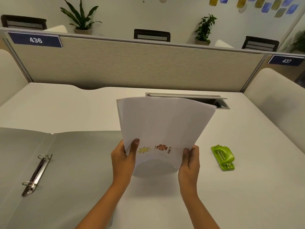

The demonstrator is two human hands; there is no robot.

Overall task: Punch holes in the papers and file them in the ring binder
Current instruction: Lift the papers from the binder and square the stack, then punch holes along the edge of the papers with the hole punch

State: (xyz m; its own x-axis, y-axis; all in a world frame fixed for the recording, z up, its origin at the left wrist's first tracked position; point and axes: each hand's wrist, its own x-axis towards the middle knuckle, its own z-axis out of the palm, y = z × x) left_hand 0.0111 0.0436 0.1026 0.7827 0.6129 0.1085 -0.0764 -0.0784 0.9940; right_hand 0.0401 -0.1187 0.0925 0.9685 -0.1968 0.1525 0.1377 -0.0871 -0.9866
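A stack of white papers (163, 123) stands nearly upright above the desk, bowed, its lower edge close to the desk. Small coloured drawings show on the front sheet near the bottom. My left hand (123, 159) grips the lower left side of the stack, thumb on the front. My right hand (189, 161) grips the lower right side. A grey ring binder (74, 162) lies open flat on the left, its two metal rings (37, 174) closed. A green hole punch (223, 157) rests on the desk to the right of my right hand.
The white desk (247, 187) ends at a beige partition (132, 63) behind. An open cable tray slot (217, 103) sits in the desk behind the papers. Cream chair backs stand at far left and right (277, 96).
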